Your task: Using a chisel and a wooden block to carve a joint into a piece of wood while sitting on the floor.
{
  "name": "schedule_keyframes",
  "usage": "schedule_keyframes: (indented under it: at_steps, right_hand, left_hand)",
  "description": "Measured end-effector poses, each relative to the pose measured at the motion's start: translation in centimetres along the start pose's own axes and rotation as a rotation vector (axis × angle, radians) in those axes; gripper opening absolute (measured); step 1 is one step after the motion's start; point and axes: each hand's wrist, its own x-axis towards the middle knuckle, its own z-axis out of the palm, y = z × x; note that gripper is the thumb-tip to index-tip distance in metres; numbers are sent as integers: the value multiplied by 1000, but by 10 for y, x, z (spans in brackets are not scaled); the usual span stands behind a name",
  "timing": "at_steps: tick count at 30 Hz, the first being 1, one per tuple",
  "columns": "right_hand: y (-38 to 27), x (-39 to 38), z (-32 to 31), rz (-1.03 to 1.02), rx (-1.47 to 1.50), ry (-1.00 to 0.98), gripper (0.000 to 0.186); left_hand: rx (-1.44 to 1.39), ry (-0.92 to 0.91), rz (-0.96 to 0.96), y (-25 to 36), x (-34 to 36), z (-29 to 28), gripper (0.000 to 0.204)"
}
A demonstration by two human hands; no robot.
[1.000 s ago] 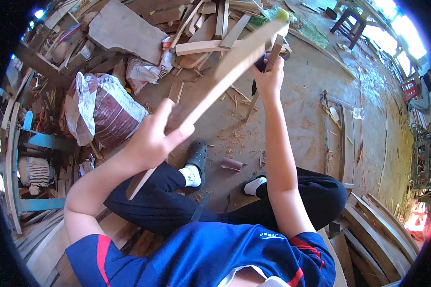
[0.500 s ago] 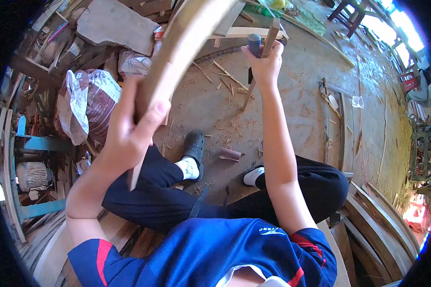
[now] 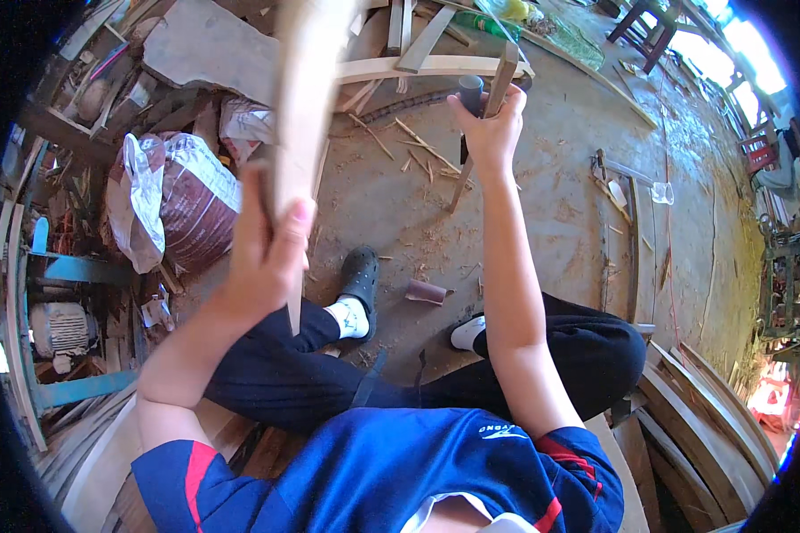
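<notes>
My left hand (image 3: 265, 258) is closed around a long pale wooden board (image 3: 302, 133), which rises past the top of the picture and is blurred at its upper part. Its narrow lower end hangs below my palm, over my thigh. Farther out on the right, my right hand (image 3: 493, 133) grips a thin wooden strip (image 3: 505, 75) that slants down toward the floor. A dark grey tube-like roll (image 3: 470, 93) stands between its thumb and the strip. Part of the strip is hidden by my fingers.
A curved wooden piece (image 3: 436, 67) lies beyond my hands. Wood scraps and shavings litter the concrete floor (image 3: 551, 240), with a curled brown sheet (image 3: 427, 291) near my feet. A full sack (image 3: 191, 195) and a motor (image 3: 62, 329) stand left; curved boards (image 3: 711, 426) lie right.
The board in my left hand has swung more upright, its top moving left and its lower end right. My right hand has shifted slightly, still holding the strip.
</notes>
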Motion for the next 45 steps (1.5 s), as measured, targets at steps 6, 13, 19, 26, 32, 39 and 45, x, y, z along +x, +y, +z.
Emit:
schedule_keyframes:
  at_steps: [6,13,19,26,32,39,45]
  right_hand:
    - [7,1,-10,44,-50,-21,63]
    - [9,6,-19,10,90,-65,59]
    - [20,6,-30,11,-3,-101,59]
    - [12,1,-27,10,55,-98,76]
    - [23,1,-33,0,11,-124,80]
    - [17,-9,-29,79,-55,-50,71]
    - [40,-4,-50,59,80,-32,57]
  left_hand:
    - [429,-269,54,7,6,-3,39]
    - [561,-198,310,-24,9,15,41]
    - [305,-281,36,32,11,4,35]
    - [684,-305,21,-10,0,20,46]
    - [232,-242,-3,39,7,4,32]
    - [552,-292,7,-29,5,9,44]
    - [395,-79,0,-67,39,18,45]
